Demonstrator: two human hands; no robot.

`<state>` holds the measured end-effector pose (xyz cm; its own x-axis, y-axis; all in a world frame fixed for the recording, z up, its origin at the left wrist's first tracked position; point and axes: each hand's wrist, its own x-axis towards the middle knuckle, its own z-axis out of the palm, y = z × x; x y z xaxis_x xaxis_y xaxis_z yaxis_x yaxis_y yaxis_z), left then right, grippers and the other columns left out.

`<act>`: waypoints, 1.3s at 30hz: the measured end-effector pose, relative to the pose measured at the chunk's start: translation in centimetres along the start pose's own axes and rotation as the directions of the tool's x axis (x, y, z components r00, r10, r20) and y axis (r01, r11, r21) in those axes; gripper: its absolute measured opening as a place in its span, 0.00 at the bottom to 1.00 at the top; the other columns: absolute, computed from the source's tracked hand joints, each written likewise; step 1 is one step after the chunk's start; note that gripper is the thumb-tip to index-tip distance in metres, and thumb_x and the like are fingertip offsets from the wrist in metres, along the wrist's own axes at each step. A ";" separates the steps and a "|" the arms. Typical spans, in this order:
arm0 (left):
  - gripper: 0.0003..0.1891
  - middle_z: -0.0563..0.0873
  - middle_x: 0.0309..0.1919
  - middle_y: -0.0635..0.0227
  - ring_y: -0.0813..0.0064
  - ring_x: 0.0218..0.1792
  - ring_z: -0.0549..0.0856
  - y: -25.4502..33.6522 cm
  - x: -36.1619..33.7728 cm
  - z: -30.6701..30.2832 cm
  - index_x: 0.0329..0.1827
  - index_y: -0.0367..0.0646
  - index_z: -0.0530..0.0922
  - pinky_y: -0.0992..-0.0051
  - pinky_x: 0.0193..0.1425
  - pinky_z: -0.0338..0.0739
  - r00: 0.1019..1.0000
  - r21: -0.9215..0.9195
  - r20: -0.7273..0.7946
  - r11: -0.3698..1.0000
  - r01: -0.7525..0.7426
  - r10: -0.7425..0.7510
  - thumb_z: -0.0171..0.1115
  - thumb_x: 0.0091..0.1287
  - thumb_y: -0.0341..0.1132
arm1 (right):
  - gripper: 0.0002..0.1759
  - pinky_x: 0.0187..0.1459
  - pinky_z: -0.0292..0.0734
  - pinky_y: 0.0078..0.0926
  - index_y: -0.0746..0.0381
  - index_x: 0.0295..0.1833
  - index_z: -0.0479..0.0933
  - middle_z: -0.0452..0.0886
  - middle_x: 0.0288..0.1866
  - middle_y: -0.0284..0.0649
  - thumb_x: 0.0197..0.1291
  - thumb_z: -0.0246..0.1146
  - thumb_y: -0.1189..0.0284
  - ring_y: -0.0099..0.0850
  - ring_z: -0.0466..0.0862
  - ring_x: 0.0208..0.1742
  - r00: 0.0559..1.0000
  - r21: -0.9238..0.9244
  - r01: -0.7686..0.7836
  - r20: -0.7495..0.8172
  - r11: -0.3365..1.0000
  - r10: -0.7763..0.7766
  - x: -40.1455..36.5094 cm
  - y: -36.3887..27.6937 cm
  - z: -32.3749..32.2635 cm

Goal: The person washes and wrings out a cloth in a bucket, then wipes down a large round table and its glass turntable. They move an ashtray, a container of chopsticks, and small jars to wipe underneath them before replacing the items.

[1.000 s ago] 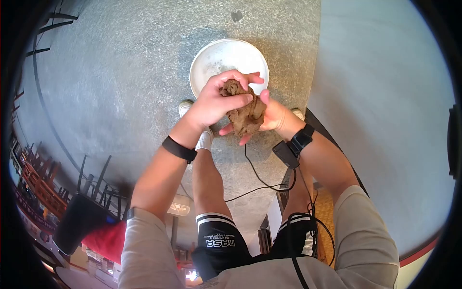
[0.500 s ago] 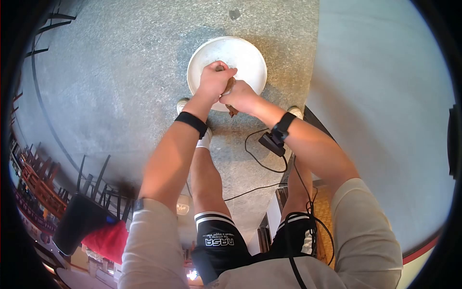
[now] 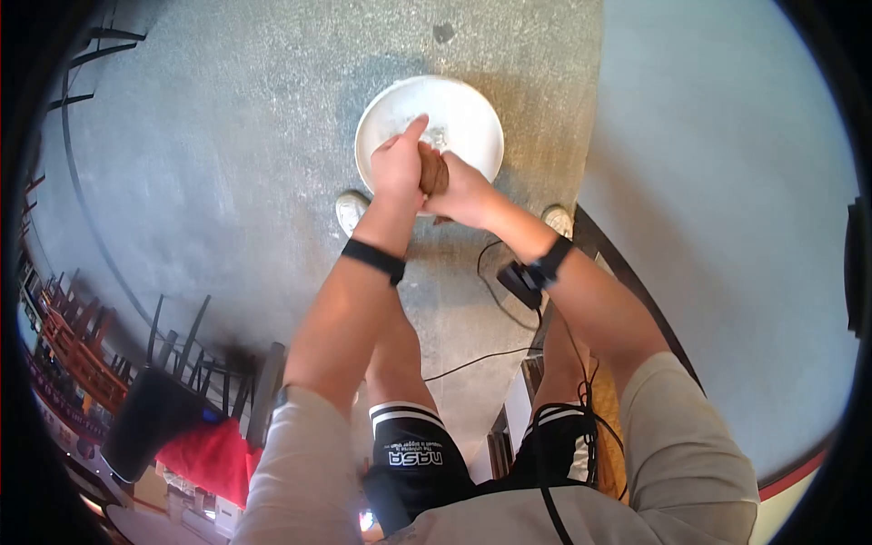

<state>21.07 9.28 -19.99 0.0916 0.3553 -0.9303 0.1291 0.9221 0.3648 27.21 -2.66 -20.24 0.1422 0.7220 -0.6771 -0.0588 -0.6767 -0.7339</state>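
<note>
A wadded brown cloth [image 3: 431, 170] is squeezed between my two hands above a round white bucket [image 3: 367, 127]. My left hand [image 3: 397, 168] is closed on the cloth from the left, its thumb pointing up. From the right, my right hand [image 3: 463, 191] grips the same cloth, and a small end of it shows below the fingers. Most of the fingers are hidden behind the hands. Within the white bucket, a small greyish, bubbly-looking patch shows just beyond the cloth.
A black box [image 3: 520, 286] hangs by my right wrist, and black cables [image 3: 586, 413] run down to my lap. Dark chairs [image 3: 182, 331] and a red cloth [image 3: 213, 454] are at the lower left. A pale wall [image 3: 727, 200] rises on the right.
My hands have turned around the cloth: the left thumb now sticks up and more of the cloth shows between them. The end hanging below has become smaller. Both forearms have shifted slightly right.
</note>
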 end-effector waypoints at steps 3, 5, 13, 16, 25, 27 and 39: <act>0.15 0.80 0.25 0.68 0.72 0.29 0.82 2.4 -4.2 -0.5 0.24 0.43 0.74 0.69 0.37 0.81 0.985 -0.115 0.171 0.993 -0.016 0.036 0.70 0.67 0.32 | 0.34 0.51 0.81 0.48 0.64 0.59 0.74 0.80 0.60 0.47 0.66 0.62 0.44 0.42 0.84 0.52 0.978 0.326 -0.122 0.202 0.938 0.057 -2.6 -2.7 -4.9; 0.15 0.78 0.25 0.69 0.71 0.32 0.82 3.5 -6.6 -0.7 0.24 0.45 0.73 0.65 0.44 0.82 0.954 -0.182 0.289 0.983 -0.031 0.083 0.67 0.69 0.31 | 0.38 0.54 0.79 0.53 0.61 0.64 0.72 0.78 0.63 0.46 0.67 0.58 0.38 0.41 0.80 0.59 0.957 0.576 -0.236 0.279 0.782 0.083 -3.1 -2.9 -5.9; 0.05 0.78 0.28 0.70 0.70 0.40 0.83 4.6 -8.8 -1.0 0.35 0.43 0.79 0.59 0.58 0.82 0.705 -0.067 0.659 0.954 -0.291 0.261 0.66 0.70 0.28 | 0.44 0.49 0.86 0.55 0.59 0.76 0.61 0.69 0.73 0.60 0.68 0.57 0.38 0.55 0.76 0.69 0.581 0.695 -0.718 0.568 -0.039 -0.583 -5.4 -4.7 -2.8; 0.10 0.80 0.29 0.69 0.70 0.42 0.85 5.9 -7.9 -1.8 0.52 0.39 0.83 0.61 0.57 0.83 0.582 0.125 0.791 0.881 -0.457 0.190 0.65 0.70 0.27 | 0.42 0.32 0.88 0.31 0.63 0.76 0.59 0.67 0.73 0.67 0.67 0.68 0.51 0.51 0.84 0.58 0.663 0.805 -0.593 0.499 0.015 -0.558 -5.2 -3.5 -2.0; 0.09 0.74 0.23 0.72 0.72 0.32 0.83 5.2 -6.5 -1.8 0.53 0.40 0.82 0.65 0.44 0.84 0.720 0.254 0.693 0.920 -0.300 0.043 0.56 0.75 0.29 | 0.14 0.18 0.55 0.14 0.62 0.44 0.75 0.76 0.37 0.35 0.60 0.72 0.70 0.20 0.75 0.33 0.705 0.626 -0.656 0.708 0.421 0.045 -4.8 -6.5 -3.0; 0.09 0.73 0.23 0.73 0.75 0.30 0.80 4.9 -6.0 -0.9 0.49 0.40 0.81 0.70 0.40 0.80 0.776 0.321 0.631 0.904 -0.283 0.019 0.54 0.72 0.26 | 0.08 0.18 0.53 0.18 0.61 0.36 0.77 0.77 0.30 0.34 0.56 0.70 0.72 0.19 0.73 0.27 0.764 0.579 -0.610 0.612 0.542 0.205 -4.0 -6.1 -2.2; 0.08 0.76 0.20 0.69 0.74 0.22 0.78 -1.0 4.6 -0.6 0.36 0.41 0.77 0.72 0.29 0.74 0.977 0.466 0.187 0.866 -0.178 0.101 0.48 0.66 0.23 | 0.17 0.38 0.82 0.39 0.69 0.32 0.84 0.87 0.30 0.52 0.49 0.73 0.63 0.45 0.89 0.36 0.954 -0.049 -0.253 -0.178 0.966 0.241 2.4 1.2 3.0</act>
<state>20.80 10.05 -24.69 0.2868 0.4115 -0.8651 0.5561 0.6638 0.5001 24.55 -1.28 -22.87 0.2970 0.5004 -0.8133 -0.0443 -0.8435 -0.5353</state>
